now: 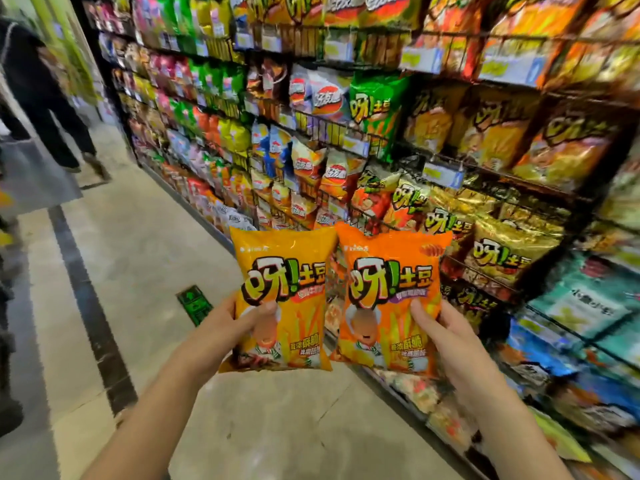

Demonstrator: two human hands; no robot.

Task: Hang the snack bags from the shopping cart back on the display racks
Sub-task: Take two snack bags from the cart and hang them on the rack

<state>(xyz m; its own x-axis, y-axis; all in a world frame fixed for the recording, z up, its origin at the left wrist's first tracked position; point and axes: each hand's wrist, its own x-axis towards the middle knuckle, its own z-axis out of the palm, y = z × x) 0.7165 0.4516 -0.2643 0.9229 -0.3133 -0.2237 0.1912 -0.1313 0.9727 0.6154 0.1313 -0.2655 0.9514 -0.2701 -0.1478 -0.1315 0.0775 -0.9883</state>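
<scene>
- my left hand (237, 322), raised ahead, grips the yellow bag (280, 271), thumb on its front.
- my right hand (450, 337), beside it, grips the orange bag (391, 271) likewise.

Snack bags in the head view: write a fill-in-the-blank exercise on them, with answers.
The yellower bag is in the ____ hand.
The right hand grips the deeper orange bag with its ____ on the front.
In all, ____ bags are held.
The display racks stand on the person's ____ side.
Answers: left; thumb; two; right.
</scene>
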